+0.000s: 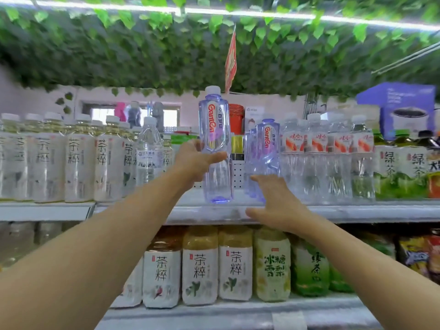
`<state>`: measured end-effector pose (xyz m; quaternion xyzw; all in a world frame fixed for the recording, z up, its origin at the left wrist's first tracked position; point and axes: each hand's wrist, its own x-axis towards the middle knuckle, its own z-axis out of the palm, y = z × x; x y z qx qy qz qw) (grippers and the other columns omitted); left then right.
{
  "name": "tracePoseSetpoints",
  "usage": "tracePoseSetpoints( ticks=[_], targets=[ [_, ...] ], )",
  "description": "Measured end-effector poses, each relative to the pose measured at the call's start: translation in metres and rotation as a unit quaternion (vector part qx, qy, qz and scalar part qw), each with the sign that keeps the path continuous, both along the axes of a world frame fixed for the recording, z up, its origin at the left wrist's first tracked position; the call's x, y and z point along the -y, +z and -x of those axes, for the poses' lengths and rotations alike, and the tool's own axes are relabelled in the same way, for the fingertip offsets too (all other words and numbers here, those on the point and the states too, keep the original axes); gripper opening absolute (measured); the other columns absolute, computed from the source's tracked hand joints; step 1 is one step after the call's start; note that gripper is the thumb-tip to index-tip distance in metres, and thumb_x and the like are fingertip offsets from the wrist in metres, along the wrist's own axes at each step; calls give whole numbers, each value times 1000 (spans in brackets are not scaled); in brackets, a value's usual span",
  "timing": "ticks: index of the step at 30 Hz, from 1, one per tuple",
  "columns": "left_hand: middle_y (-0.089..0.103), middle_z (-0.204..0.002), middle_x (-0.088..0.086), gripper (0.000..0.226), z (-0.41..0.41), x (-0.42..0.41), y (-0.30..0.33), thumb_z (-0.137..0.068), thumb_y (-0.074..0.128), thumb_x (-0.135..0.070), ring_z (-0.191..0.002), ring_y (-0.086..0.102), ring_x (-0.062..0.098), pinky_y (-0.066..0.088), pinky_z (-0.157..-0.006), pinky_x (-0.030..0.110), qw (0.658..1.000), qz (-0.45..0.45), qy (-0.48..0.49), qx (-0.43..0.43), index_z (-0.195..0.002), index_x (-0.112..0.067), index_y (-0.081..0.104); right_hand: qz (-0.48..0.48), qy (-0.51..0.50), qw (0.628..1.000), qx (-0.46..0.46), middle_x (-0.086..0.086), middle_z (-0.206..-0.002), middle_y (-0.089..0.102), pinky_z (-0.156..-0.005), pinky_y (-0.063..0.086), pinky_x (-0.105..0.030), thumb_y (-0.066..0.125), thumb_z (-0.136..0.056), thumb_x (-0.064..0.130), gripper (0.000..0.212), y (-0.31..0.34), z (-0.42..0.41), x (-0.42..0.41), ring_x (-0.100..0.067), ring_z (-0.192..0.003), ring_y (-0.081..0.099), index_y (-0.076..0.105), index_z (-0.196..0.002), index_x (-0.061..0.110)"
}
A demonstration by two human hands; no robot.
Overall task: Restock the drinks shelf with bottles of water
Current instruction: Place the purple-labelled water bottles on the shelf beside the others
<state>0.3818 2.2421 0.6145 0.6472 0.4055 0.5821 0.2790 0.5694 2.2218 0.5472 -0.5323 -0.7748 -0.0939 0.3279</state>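
Shop shelving crowded with tea and water fills the background; the left hand point(197, 160) grips a water bottle point(215, 144) upright, its base on or just above the upper shelf point(357, 211); the right hand point(271, 201), fingers spread and holding nothing, reaches toward the shelved bottles point(266, 156) beyond it; placing is underway; next, probably, slide the held bottle back beside them.

Upper shelf point(333, 211): tea bottles point(78, 163), water bottles point(316, 158) standing upright
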Motion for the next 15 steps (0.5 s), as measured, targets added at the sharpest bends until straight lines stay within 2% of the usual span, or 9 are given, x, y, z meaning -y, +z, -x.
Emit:
tracePoseSetpoints(
  ticks=[4,7,12,15],
  targets=[
    [59,-104,6,47,6,-37,9,-79,72,-21,-95,60,25,50,-74,34,1000,-16,-2,-21,-119,-9,52,-15,5,1000,15,3,-148,24,-114,21,-33,70,-78,47,87,-1,12,-20,-16,-138,17,21,-147,23],
    [59,-103,6,41,8,-70,8,-77,75,-21,-97,58,25,50,-83,39,999,-20,-3,-32,-110,-13,53,-14,-6,999,34,4,-147,22,-115,21,-37,68,-76,56,90,-7,20,-37,-16,-139,15,21,-146,26],
    [60,-100,6,44,3,-110,-3,-75,77,-22,-89,57,22,47,-68,32,999,-14,-27,-42,-110,-9,55,-9,-41,997,63,5,-150,21,-115,22,-41,61,-77,62,85,-19,28,-53,-15,-139,14,21,-146,30],
    [56,-98,3,42,1,-130,-8,-74,79,-23,-89,56,22,50,-67,32,998,-19,-36,-46,-104,-13,50,-12,-60,994,91,3,-151,22,-116,20,-37,55,-81,65,81,-27,31,-63,-14,-139,14,23,-146,28]
  ],
)
